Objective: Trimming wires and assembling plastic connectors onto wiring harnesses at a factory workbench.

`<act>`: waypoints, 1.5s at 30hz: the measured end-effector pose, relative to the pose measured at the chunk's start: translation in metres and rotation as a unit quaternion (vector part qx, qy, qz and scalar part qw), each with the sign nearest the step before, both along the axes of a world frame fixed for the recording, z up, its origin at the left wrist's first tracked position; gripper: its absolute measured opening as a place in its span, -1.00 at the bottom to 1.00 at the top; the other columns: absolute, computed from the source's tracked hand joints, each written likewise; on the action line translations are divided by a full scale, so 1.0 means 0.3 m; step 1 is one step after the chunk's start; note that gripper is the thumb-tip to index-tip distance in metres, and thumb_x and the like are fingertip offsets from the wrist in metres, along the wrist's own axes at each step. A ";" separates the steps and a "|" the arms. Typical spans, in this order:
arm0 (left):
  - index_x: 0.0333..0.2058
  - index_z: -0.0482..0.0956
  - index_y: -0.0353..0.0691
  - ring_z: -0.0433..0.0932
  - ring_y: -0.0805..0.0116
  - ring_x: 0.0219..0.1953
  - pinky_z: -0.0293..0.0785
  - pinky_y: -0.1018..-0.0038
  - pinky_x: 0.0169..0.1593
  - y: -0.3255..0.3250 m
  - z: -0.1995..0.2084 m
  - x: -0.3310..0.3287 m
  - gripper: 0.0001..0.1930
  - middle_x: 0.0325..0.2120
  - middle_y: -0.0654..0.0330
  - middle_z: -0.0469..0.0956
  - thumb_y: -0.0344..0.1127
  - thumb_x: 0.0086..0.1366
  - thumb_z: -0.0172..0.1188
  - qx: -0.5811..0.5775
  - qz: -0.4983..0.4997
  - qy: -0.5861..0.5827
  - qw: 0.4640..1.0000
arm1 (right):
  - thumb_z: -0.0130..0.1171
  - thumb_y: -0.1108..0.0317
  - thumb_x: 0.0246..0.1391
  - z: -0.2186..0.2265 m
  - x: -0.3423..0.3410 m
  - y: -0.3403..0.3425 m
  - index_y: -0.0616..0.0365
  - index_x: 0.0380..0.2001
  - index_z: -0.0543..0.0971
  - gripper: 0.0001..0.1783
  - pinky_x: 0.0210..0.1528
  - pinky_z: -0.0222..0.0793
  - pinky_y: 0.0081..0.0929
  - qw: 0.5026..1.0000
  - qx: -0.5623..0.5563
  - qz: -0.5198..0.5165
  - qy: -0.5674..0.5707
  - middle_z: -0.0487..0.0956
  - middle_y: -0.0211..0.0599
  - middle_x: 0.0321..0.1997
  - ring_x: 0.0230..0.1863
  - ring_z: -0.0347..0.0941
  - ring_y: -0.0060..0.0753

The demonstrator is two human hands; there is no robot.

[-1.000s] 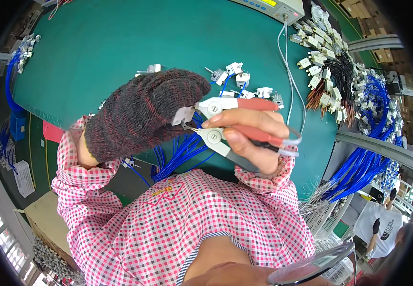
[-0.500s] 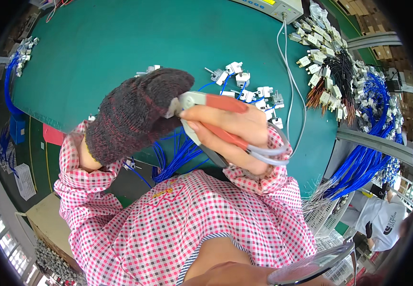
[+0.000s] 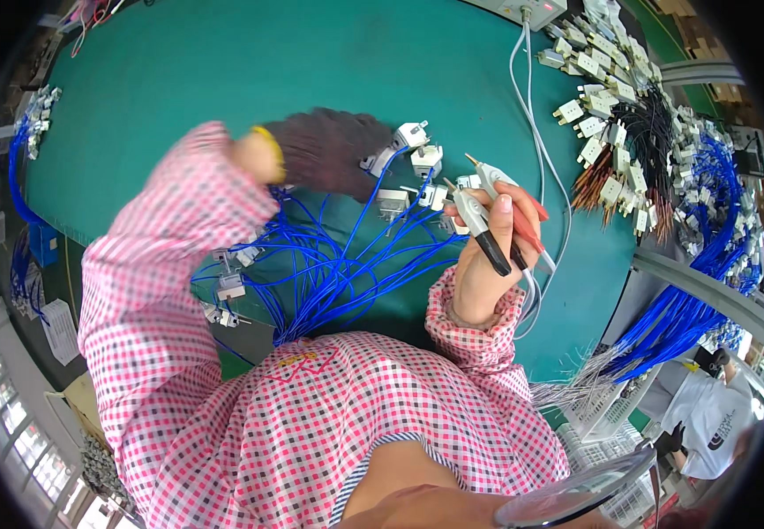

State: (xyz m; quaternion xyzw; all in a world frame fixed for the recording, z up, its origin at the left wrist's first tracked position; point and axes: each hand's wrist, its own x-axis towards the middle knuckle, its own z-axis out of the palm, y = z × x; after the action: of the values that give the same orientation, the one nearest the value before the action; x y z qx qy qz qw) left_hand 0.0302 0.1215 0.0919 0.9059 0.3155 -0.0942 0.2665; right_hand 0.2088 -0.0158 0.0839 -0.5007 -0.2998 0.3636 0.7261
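Observation:
My right hand (image 3: 488, 264) is closed around a red-handled test probe (image 3: 498, 181) and a black-handled test probe (image 3: 475, 216), their thin metal tips pointing up and left. Grey leads trail from their handles. My left hand (image 3: 333, 152), in a dark knitted glove, reaches over the blue cables (image 3: 311, 282). Its fingers are smeared by motion beside a white plug (image 3: 378, 165), and I cannot see whether they grip it. More white plugs, such as one (image 3: 427, 160) between the two hands, lie on the green mat (image 3: 250, 70) at the cable ends.
A grey-white instrument (image 3: 523, 11) stands at the far edge, with grey wires running from it. Piles of white connectors (image 3: 607, 106) and a thick blue cable bundle (image 3: 691, 256) fill the right side by a metal rail (image 3: 708, 286). Another person (image 3: 704, 419) is at lower right.
My hands have moved apart. My left hand went up and right to the plugs; my right hand moved right and lower, turning the probes upward. The cables and plugs are more visible.

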 end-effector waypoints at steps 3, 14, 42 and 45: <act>0.04 0.40 -0.18 0.51 -0.03 -0.08 0.42 0.19 0.03 -0.009 -0.029 0.030 -0.42 -0.05 -0.01 0.48 0.00 0.09 0.23 0.052 0.010 -0.028 0.998 | -0.04 0.39 0.27 -0.011 0.017 -0.005 0.37 -0.14 0.44 -0.76 -0.46 0.44 -0.48 1.000 -0.001 0.014 0.005 0.58 -0.05 -0.42 -0.49 0.53 -0.28; 0.00 0.34 -0.22 0.46 0.26 -0.05 0.44 0.40 0.00 -0.270 0.198 -0.222 -0.37 -0.05 0.07 0.40 -0.56 -0.07 0.42 -0.248 0.204 -0.445 0.836 | 0.09 0.28 0.17 0.161 -0.029 0.003 0.28 -0.23 0.56 -0.74 -0.13 0.48 -0.42 0.890 0.140 0.394 -0.181 0.64 -0.10 -0.32 -0.25 0.60 -0.24; 0.04 0.44 -0.24 0.44 0.14 0.05 0.35 0.31 0.12 -0.323 0.215 -0.270 -0.49 0.00 0.10 0.44 -0.39 0.08 0.34 -0.010 0.130 -0.351 0.927 | 0.24 0.56 -0.01 0.165 -0.156 -0.005 0.24 -0.22 0.61 -0.78 -0.18 0.50 -0.45 0.860 0.227 0.306 -0.340 0.64 -0.23 -0.21 -0.24 0.61 -0.30; 0.00 0.43 -0.27 0.50 0.13 -0.05 0.43 0.31 0.00 -0.324 0.237 -0.260 -0.47 -0.09 0.05 0.48 -0.45 0.01 0.36 -0.012 0.127 -0.309 0.942 | 0.26 0.62 -0.10 0.170 -0.128 -0.014 0.29 -0.24 0.57 -0.73 -0.23 0.54 -0.38 0.851 0.235 0.349 -0.314 0.57 -0.05 -0.13 -0.20 0.57 -0.12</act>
State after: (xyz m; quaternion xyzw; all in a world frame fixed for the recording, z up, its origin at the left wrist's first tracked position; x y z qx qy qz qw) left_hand -0.0477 0.0243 0.1628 0.8396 0.3287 0.2216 0.3713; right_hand 0.1704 -0.0201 0.1350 -0.2648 -0.7435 0.3348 0.5148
